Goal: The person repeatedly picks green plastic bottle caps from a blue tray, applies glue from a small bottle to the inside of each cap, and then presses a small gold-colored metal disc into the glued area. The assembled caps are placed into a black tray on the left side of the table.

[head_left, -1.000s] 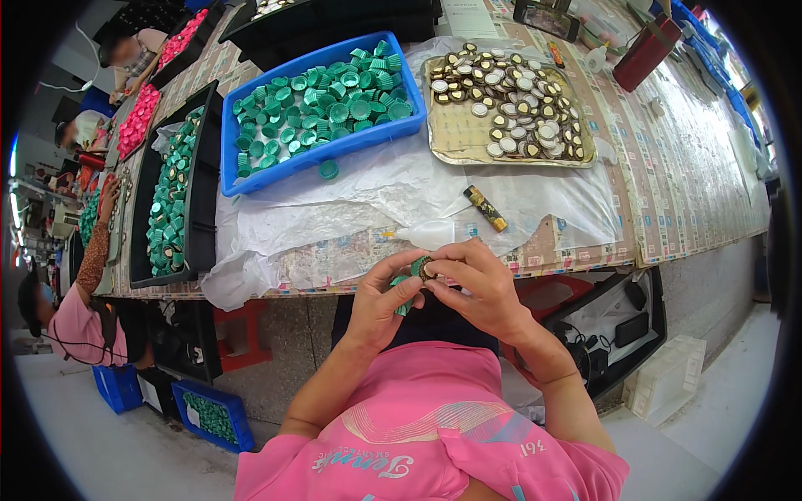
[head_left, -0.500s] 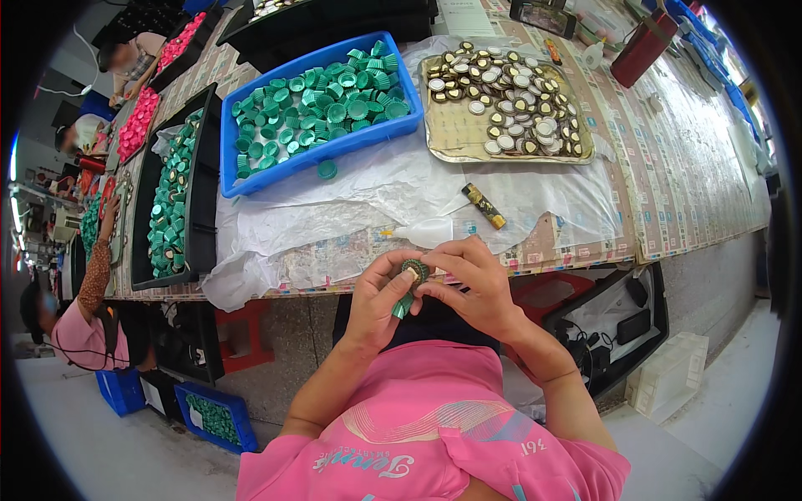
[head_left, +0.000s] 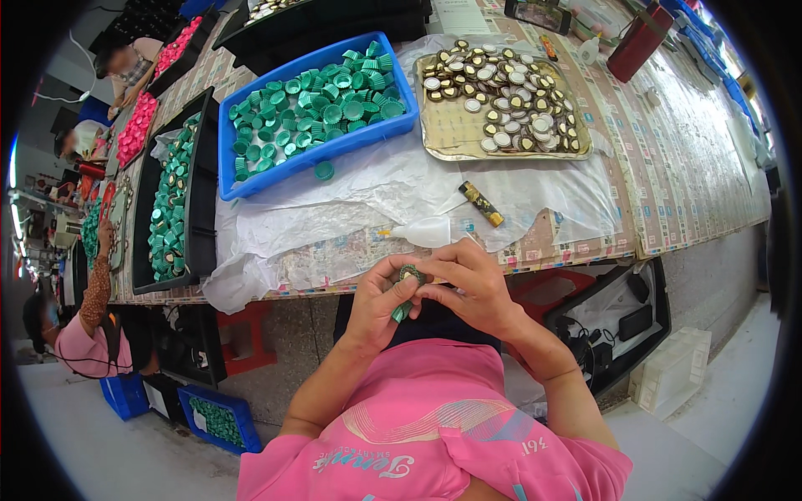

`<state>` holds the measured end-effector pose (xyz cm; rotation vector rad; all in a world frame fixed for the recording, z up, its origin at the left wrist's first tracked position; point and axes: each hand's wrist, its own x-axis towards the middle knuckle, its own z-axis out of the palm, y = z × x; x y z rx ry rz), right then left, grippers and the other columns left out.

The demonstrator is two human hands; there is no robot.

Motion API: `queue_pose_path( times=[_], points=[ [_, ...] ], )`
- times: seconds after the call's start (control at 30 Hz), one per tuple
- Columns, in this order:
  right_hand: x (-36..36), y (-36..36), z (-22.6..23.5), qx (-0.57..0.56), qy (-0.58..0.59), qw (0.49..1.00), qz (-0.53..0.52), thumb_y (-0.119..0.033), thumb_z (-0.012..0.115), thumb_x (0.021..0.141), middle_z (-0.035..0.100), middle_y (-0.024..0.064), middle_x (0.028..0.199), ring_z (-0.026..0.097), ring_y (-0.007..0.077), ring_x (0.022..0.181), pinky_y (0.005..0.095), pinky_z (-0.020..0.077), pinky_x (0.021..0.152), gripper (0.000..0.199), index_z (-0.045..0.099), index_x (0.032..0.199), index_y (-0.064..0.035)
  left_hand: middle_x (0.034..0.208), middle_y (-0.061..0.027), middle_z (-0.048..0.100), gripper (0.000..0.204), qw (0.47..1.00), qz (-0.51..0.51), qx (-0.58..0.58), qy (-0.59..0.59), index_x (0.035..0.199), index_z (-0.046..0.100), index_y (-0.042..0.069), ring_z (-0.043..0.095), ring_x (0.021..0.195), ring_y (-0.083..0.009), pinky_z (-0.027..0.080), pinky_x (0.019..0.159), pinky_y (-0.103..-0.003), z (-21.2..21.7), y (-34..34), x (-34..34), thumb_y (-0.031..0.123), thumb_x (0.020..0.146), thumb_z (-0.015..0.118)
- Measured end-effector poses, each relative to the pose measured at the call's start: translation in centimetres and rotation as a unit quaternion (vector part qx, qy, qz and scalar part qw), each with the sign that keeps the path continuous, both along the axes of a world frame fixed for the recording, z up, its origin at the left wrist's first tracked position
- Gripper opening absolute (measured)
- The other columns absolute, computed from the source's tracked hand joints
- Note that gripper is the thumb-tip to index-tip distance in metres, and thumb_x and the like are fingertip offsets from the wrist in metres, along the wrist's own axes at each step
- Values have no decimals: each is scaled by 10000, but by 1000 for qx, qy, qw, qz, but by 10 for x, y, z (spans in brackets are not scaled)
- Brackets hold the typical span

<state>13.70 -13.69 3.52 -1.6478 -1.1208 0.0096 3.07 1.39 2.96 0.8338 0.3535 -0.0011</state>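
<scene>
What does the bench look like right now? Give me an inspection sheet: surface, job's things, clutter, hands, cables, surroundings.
Surface: long table under printed paper, white plastic sheet over the near part.
Job's things: green cap with a round insert, pinched between both hands; blue tray of green caps; gold tray of round inserts.
Clutter: small squeeze bottle, dark gold-patterned tube, one loose cap.
Hands: left hand and right hand together below the table edge.
Cables: some in the black crate below.
Surroundings: co-worker at left; black tray of caps.
</scene>
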Motion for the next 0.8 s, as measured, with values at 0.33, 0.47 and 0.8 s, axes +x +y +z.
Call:
queue_pose_path(
  times=[0.33, 0.47, 0.8],
  points=[
    [-4, 0, -1, -13, 32, 999, 6, -61, 742, 760, 619, 67, 886, 598, 236, 818, 334, 488, 692, 184, 689, 936, -64, 1009, -84, 621, 223, 985, 170, 35, 17, 1077, 596, 32, 567, 724, -129, 466, 551, -238, 16, 69, -19, 187, 919, 621],
    [-4, -3, 0, -15, 43, 999, 3, -49, 739, 761, 619, 76, 869, 611, 234, 778, 326, 490, 659, 166, 688, 919, -58, 884, -48, 647, 111, 857, 367, 362, 11, 971, 655, 23, 542, 618, -83, 444, 518, -224, 42, 158, -36, 85, 882, 634],
    [-2, -2, 0, -13, 34, 999, -8, -36, 726, 765, 611, 85, 875, 596, 242, 769, 328, 480, 653, 161, 686, 919, -51, 1006, -55, 558, 441, 827, 493, 271, 17, 1258, 477, 22, 558, 865, -127, 483, 696, -260, 67, 311, -101, -40, 838, 596]
  ],
)
